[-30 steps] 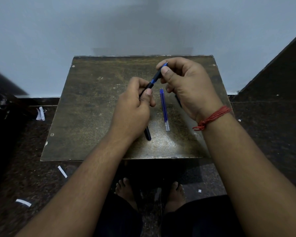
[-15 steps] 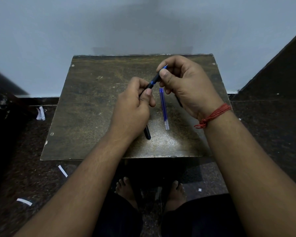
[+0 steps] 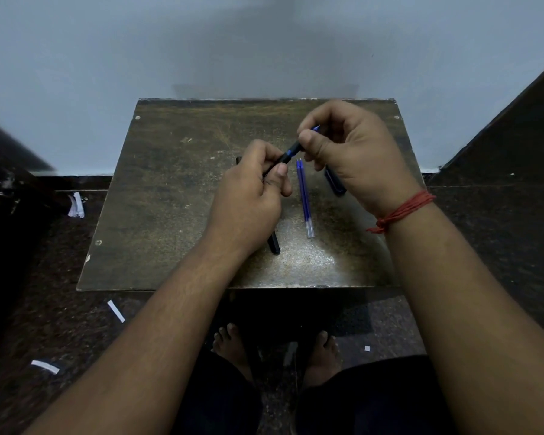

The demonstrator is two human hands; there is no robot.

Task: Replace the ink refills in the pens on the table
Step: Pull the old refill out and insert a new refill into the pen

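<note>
While the left hand (image 3: 245, 202) grips the black barrel of a pen (image 3: 285, 157), its fingers curled round it and the thumb pressed along the top, the right hand (image 3: 350, 155) pinches the pen's blue front end between thumb and forefinger, the other fingers curled loosely above. The pen is held in the air above the middle of the surface (image 3: 170, 189), slanting up toward the right, its blue tip just showing past the right thumb. Below the hands, two blue refills (image 3: 304, 199) lie side by side on the surface, touching, with their clear ends pointing toward the person. A black pen (image 3: 275, 244) lies just left of them, mostly hidden under the left hand. Another dark pen piece (image 3: 335, 183) lies to the right of the refills, partly covered by the right hand. A red thread (image 3: 404, 210) circles the right wrist. White paper scraps (image 3: 116, 311) lie on the dark floor.
</note>
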